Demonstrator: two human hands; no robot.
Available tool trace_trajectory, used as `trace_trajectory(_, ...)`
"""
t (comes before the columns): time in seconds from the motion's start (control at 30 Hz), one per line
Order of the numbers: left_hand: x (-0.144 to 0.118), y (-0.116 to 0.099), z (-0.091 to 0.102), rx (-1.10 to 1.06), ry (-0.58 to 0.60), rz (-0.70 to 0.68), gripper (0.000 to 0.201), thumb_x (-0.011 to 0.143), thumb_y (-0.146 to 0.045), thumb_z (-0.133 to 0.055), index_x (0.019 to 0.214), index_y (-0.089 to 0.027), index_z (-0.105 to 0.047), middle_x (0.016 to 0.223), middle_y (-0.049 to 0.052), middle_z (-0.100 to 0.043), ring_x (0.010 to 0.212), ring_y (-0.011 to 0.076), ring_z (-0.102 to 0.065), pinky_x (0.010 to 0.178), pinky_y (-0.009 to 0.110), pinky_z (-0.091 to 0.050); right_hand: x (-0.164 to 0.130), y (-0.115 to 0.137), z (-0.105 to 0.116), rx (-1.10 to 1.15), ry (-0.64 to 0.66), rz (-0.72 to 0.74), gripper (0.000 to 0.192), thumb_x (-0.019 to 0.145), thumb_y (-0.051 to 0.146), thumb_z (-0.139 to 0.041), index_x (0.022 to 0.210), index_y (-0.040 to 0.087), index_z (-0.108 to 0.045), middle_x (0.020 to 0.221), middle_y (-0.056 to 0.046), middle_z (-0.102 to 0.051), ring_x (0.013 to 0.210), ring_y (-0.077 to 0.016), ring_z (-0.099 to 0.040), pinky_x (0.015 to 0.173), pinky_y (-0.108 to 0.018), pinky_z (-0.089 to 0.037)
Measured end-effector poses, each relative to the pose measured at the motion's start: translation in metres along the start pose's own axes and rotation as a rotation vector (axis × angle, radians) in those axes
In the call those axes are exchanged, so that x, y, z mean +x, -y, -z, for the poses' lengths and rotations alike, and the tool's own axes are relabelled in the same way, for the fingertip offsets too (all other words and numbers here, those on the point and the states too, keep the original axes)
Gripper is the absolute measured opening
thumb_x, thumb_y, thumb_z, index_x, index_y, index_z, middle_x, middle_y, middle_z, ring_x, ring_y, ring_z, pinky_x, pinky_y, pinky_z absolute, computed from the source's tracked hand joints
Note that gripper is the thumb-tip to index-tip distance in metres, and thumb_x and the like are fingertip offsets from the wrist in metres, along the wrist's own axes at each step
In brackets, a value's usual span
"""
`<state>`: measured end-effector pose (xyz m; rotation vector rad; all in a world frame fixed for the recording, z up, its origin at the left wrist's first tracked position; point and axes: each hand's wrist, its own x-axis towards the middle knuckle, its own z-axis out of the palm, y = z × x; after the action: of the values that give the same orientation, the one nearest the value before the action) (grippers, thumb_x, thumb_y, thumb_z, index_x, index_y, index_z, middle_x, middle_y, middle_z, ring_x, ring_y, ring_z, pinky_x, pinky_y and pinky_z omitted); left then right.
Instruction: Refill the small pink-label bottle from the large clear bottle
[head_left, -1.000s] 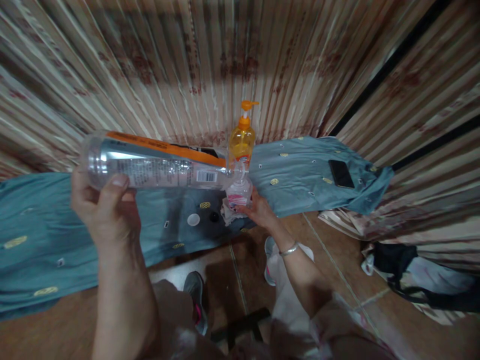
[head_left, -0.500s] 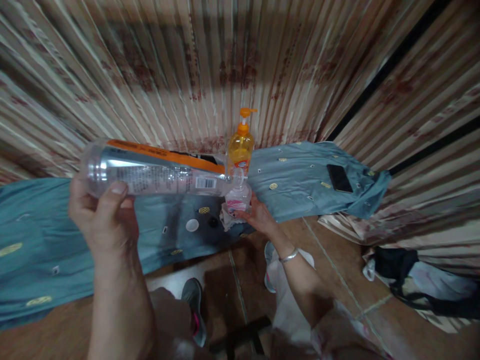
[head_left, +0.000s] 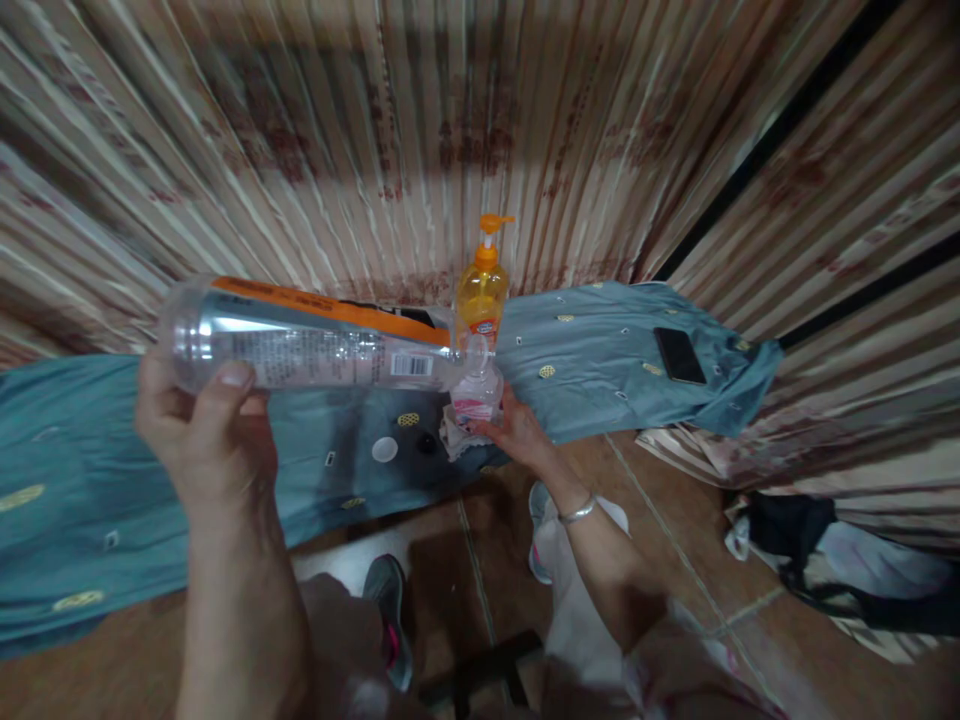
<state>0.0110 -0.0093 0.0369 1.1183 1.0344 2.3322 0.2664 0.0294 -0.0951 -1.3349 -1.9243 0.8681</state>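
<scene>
My left hand [head_left: 214, 420] is wrapped round the base of a large clear plastic bottle [head_left: 322, 345] with an orange and grey label. The bottle lies nearly level in the air, its mouth pointing right. That mouth is at the neck of a small clear bottle [head_left: 478, 390] with a pink label; whether the two touch I cannot tell. My right hand [head_left: 517, 430] grips the small bottle low on its right side. Behind it stands a yellow pump bottle [head_left: 481, 290] with an orange pump. A crumpled cloth [head_left: 459, 440] lies under or beside the small bottle.
A teal patterned cloth [head_left: 585, 370] covers the long surface. On it lie a white disc [head_left: 385, 450], a small black cap-like piece [head_left: 426, 443] and a phone [head_left: 679, 356]. Striped curtains [head_left: 420, 130] hang behind. Dark clothing [head_left: 795, 530] lies at the lower right.
Almost nothing differs. Both hands hold the same bottles in nearly the same place.
</scene>
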Motion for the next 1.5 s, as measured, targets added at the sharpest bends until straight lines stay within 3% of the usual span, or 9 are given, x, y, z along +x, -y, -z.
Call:
trace_trajectory(0.2,-0.0007,-0.0009,-0.0015,0.039,0.047,-0.042,0.032,0.045,-0.027,-0.073,0.075,-0.021,-0.063,0.077,-0.001,-0.057,0.077,0.0177,-0.057,0.095,0.051,-0.04,-0.0004,0.0012,0.001,-0.028,0.002,-0.008,0.067,0.074,0.041,-0.065,0.129,0.015,-0.037,0.108,-0.011,-0.065,0.097,-0.0277,-0.064,0.081,-0.037,-0.051)
trace_trajectory(0.57,-0.0007,-0.0011,-0.0026,0.001,0.046,-0.039,0.028,0.044,-0.021,-0.071,0.071,-0.019,-0.063,0.073,-0.001,-0.055,0.078,0.0172,-0.057,0.101,0.05,-0.035,-0.0009,-0.0016,-0.0001,-0.039,0.002,0.001,0.073,0.075,0.041,-0.064,0.134,0.015,-0.031,0.114,-0.013,-0.063,0.101,-0.028,-0.062,0.083,-0.037,-0.049)
trace_trajectory(1.17,-0.0011,0.0,-0.0004,0.099,0.057,-0.052,0.031,0.048,-0.03,-0.07,0.076,-0.02,-0.062,0.074,-0.001,-0.049,0.078,0.0178,-0.055,0.095,0.052,-0.039,-0.0004,-0.0019,-0.0006,-0.062,-0.006,0.012,0.071,0.075,0.043,-0.064,0.132,0.014,-0.033,0.112,-0.013,-0.063,0.1,-0.0279,-0.062,0.083,-0.037,-0.049)
trace_trajectory(1.5,-0.0001,0.0012,0.0,-0.001,0.01,-0.016,0.032,0.043,-0.02,-0.072,0.073,-0.02,-0.061,0.071,-0.002,-0.052,0.068,0.0134,-0.054,0.093,0.047,-0.042,-0.0016,0.0008,0.0002,-0.032,0.004,0.002,0.07,0.076,0.041,-0.063,0.133,0.014,-0.032,0.113,-0.012,-0.063,0.101,-0.0275,-0.062,0.085,-0.038,-0.049)
